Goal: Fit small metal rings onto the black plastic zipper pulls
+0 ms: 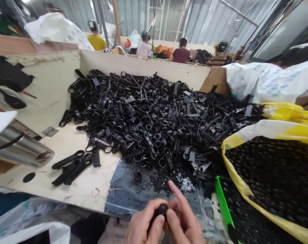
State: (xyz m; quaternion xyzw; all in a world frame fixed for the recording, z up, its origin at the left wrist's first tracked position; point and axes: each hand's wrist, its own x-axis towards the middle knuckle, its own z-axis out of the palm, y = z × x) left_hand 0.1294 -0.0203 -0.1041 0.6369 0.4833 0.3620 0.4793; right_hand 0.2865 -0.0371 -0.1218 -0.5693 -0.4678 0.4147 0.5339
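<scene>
At the front edge of the table my left hand point(144, 222) is closed round a small black plastic part point(162, 209) with a rounded end; the rest of the part is hidden by the fingers. My right hand point(183, 218) presses its thumb against the same part, its index finger stretched out towards the table. Beneath the hands lies a blue denim cloth point(118, 195). On it are small dark pieces point(149, 178) and a little heap of silvery pins point(185, 183). Behind them spreads a large pile of black plastic parts point(144, 112), many with ring ends.
Several black handle-like pieces point(74, 167) lie on the left of the table, near a metal cup point(24, 145). To the right stand a yellow-rimmed sack point(232, 173) of black round pieces and a green tray point(221, 195). Several people sit beyond the back board point(179, 69).
</scene>
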